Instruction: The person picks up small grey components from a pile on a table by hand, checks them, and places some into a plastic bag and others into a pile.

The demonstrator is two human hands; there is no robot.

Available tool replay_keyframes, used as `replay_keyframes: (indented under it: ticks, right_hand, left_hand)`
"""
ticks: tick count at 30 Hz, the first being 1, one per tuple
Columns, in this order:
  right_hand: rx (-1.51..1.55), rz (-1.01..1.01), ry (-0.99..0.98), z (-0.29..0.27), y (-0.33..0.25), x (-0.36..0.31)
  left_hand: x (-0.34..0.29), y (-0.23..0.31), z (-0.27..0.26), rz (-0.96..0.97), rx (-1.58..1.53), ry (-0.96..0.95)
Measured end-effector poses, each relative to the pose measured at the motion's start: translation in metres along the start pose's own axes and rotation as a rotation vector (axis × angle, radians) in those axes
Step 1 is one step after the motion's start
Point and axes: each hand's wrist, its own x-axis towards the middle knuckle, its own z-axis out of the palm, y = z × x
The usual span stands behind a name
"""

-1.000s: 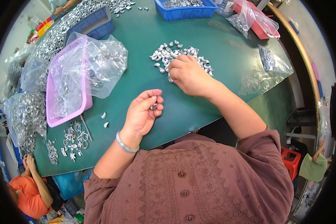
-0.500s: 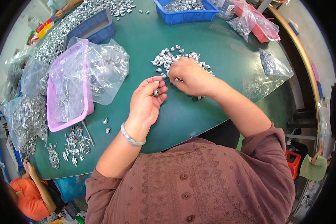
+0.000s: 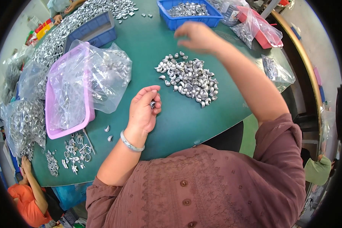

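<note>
L hand (image 3: 144, 108) curls round a metal bit (image 3: 152, 104), R hand (image 3: 197, 37) loosely parted nr blue tray (image 3: 174, 23), jug label (image 3: 234, 16) unreadable.

Shows a glossy green surface (image 3: 144, 49) in bright light, with a pale wall (image 3: 28, 11) past its far left corner and a whitish wall (image 3: 311, 41) beyond its right edge. Reveals green floor (image 3: 250, 131) below the near edge's right end.

Brown blouse (image 3: 216, 186) at the lower centre: embroidered front, round brown buttons (image 3: 184, 183), loose sleeves (image 3: 279, 138). Left hand (image 3: 143, 108): pale, smooth bangle (image 3: 131, 143) below.
</note>
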Motion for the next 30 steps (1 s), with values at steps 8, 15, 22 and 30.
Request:
replay_keyframes:
  ticks: [8, 15, 22, 30]
  right_hand:
    - [0.118, -0.128, -0.142, 0.044, -0.064, -0.052]
    - [0.428, -0.032, 0.001, 0.041, -0.077, -0.057]
    - [0.763, 0.143, 0.145, 0.030, -0.110, -0.075]
    - [0.650, 0.087, 0.318, 0.030, -0.117, -0.095]
  left_hand:
    - [0.000, 0.001, 0.001, -0.025, -0.008, -0.004]
    - [0.000, 0.002, 0.002, -0.016, -0.002, -0.003]
    - [-0.006, 0.002, 0.004, -0.007, -0.002, -0.090]
    - [-0.010, -0.005, 0.005, 0.018, 0.055, -0.189]
